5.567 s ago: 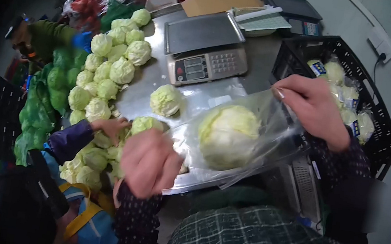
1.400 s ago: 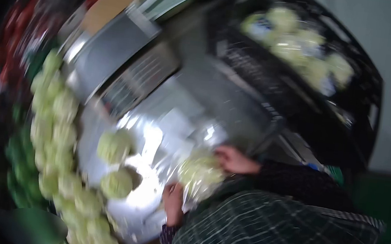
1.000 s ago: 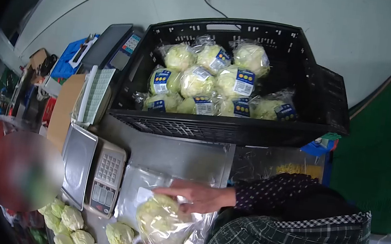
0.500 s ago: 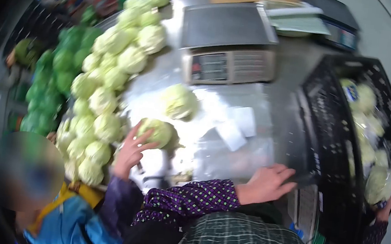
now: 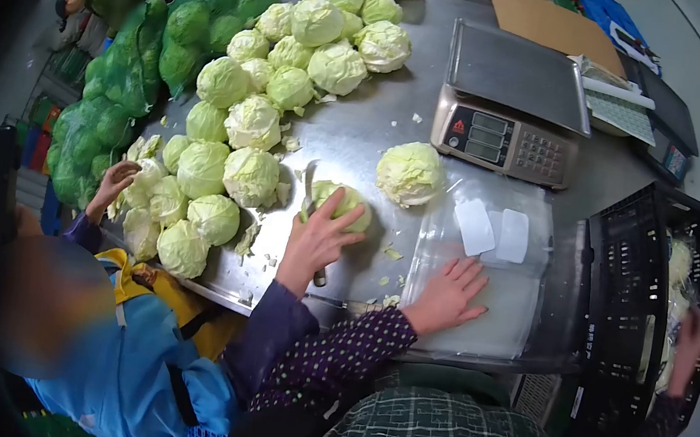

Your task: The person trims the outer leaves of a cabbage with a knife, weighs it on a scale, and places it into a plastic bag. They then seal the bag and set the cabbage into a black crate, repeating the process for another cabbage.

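My left hand (image 5: pixel 448 299) lies with its fingers spread on a stack of clear plastic bags (image 5: pixel 475 310). Two white labels or slips (image 5: pixel 474 228) rest on the bags just beyond my fingertips. At the far right, my right hand (image 5: pixel 689 344) is at the outer side of a black plastic crate (image 5: pixel 622 299); it is somewhat blurred, its fingers look stretched out, and nothing shows in them. Wrapped cabbages (image 5: pixel 680 262) sit inside the crate, mostly hidden by its wall. A loose cabbage (image 5: pixel 410 174) stands beyond the bags.
A co-worker's hand (image 5: pixel 317 245) covers a cabbage (image 5: pixel 352 205) left of me; their other hand (image 5: pixel 114 184) is by a cabbage pile (image 5: pixel 256 122). Near the covered cabbage is a knife-like tool (image 5: pixel 320 277). A scale (image 5: pixel 502 137) stands behind; green net sacks (image 5: pixel 106 120) are far left.
My right hand has let go of the bagged cabbage at the crate and lifted slightly. My left hand has shifted onto the bags, fingers spread. The view has turned left.
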Demonstrator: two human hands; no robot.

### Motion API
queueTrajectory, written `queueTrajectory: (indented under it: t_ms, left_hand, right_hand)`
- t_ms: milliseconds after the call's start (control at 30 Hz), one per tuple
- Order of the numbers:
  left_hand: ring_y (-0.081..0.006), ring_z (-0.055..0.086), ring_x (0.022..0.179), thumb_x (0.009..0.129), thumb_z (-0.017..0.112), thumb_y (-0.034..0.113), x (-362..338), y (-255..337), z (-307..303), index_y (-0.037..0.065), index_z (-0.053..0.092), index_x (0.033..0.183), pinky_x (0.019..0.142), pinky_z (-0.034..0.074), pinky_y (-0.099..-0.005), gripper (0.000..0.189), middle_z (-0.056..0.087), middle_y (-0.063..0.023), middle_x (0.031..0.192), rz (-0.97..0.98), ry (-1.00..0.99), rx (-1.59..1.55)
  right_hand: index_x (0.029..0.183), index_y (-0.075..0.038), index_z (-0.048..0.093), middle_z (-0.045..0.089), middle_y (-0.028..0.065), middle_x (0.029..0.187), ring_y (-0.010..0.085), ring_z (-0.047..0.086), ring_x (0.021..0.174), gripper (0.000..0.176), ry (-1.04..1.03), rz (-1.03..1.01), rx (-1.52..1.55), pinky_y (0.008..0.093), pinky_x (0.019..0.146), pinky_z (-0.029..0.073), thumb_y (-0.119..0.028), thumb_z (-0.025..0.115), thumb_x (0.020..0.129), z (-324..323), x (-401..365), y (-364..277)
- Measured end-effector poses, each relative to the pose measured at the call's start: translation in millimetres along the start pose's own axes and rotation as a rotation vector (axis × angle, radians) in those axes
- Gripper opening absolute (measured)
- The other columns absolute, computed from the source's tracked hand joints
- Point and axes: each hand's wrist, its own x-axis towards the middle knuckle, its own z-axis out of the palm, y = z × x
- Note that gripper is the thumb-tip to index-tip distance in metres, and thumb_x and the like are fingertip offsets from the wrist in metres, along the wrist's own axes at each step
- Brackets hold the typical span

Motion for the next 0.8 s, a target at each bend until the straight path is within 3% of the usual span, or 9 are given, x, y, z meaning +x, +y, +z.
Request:
queueTrajectory:
  t_ms: [33,100,167,233,300,367,567,700,800]
  left_hand:
    - [-0.0347,0.044,0.125,0.084,0.065,0.035,-1,4,-5,0.001,0.056,0.122,0.105,0.034,-0.0466,0.051,0.054,-0.0176,0.128,-0.077,0.076,-0.039]
    - [-0.0345,0.049,0.119,0.082,0.067,0.032,-4,16,-24,0.000,0.058,0.117,0.101,0.038,-0.0460,0.048,0.057,-0.0177,0.121,-0.029,0.123,-0.098]
    - [-0.0342,0.053,0.113,0.080,0.070,0.029,-2,10,-48,-0.001,0.060,0.113,0.097,0.041,-0.0454,0.046,0.061,-0.0178,0.113,-0.017,0.204,-0.128]
    - [-0.0332,0.056,0.108,0.078,0.071,0.025,-6,-9,-71,-0.001,0.063,0.106,0.093,0.043,-0.0440,0.039,0.063,-0.0160,0.107,-0.076,0.355,-0.073]
    - [-0.0328,0.060,0.103,0.078,0.073,0.026,-12,-45,-88,0.002,0.064,0.105,0.087,0.048,-0.0416,0.037,0.064,-0.0148,0.106,-0.140,0.459,0.019]
    - [-0.0311,0.062,0.100,0.077,0.073,0.025,-16,-76,-113,0.002,0.064,0.105,0.083,0.051,-0.0390,0.037,0.065,-0.0137,0.103,-0.399,0.567,0.005]
    - [-0.0345,0.062,0.096,0.078,0.072,0.036,2,-179,-174,0.002,0.062,0.110,0.082,0.050,-0.0407,0.048,0.065,-0.0181,0.106,-0.565,0.759,0.140]
    - [-0.0315,0.065,0.098,0.076,0.077,0.034,31,-236,-224,-0.003,0.060,0.117,0.086,0.051,-0.0377,0.057,0.066,-0.0193,0.107,-0.640,0.725,0.135]
    - [-0.0367,0.055,0.113,0.074,0.078,0.040,63,-272,-257,-0.006,0.048,0.127,0.095,0.045,-0.0409,0.076,0.057,-0.0251,0.121,-0.697,0.772,0.205]
  right_hand:
    - [0.115,0.001,0.060,0.061,0.0178,0.117,0.0266,0.056,0.111,0.033,-0.176,0.196,-0.092,0.0360,0.098,0.041,-0.017,0.063,0.087,47,-17,-123]
    - [0.109,-0.002,0.061,0.060,0.0169,0.115,0.0317,0.053,0.111,0.033,0.052,-0.466,-0.709,0.0399,0.098,0.040,-0.011,0.069,0.078,100,-48,-171]
    - [0.110,-0.002,0.060,0.056,0.0164,0.120,0.0347,0.048,0.118,0.034,-0.152,-0.418,-0.261,0.0428,0.100,0.036,-0.009,0.069,0.078,127,-55,-167]
    - [0.103,-0.003,0.062,0.059,0.0167,0.111,0.0351,0.052,0.111,0.029,0.056,-0.616,-0.415,0.0411,0.096,0.040,-0.006,0.069,0.075,146,-77,-202]
    - [0.092,0.000,0.060,0.063,0.0153,0.093,0.0277,0.062,0.091,0.014,-0.176,-0.451,-0.099,0.0376,0.080,0.049,0.000,0.063,0.079,169,-88,-176]
    - [0.083,0.003,0.057,0.063,0.0119,0.073,0.0168,0.063,0.064,0.002,-0.506,-0.008,0.159,0.0310,0.060,0.051,0.004,0.055,0.083,196,-95,-159]
    - [0.078,0.006,0.054,0.061,0.0100,0.064,0.0139,0.063,0.059,0.010,-0.669,-0.059,0.449,0.0272,0.055,0.053,0.001,0.051,0.086,273,-84,-210]
    - [0.080,0.004,0.057,0.060,0.0146,0.064,0.0219,0.060,0.052,0.015,-0.732,-0.263,0.153,0.0339,0.052,0.049,-0.009,0.059,0.088,308,-56,-256]
    - [0.086,0.001,0.059,0.062,0.0157,0.076,0.0264,0.062,0.060,0.018,-0.784,-0.311,0.319,0.0371,0.056,0.048,-0.016,0.064,0.087,330,-39,-312]
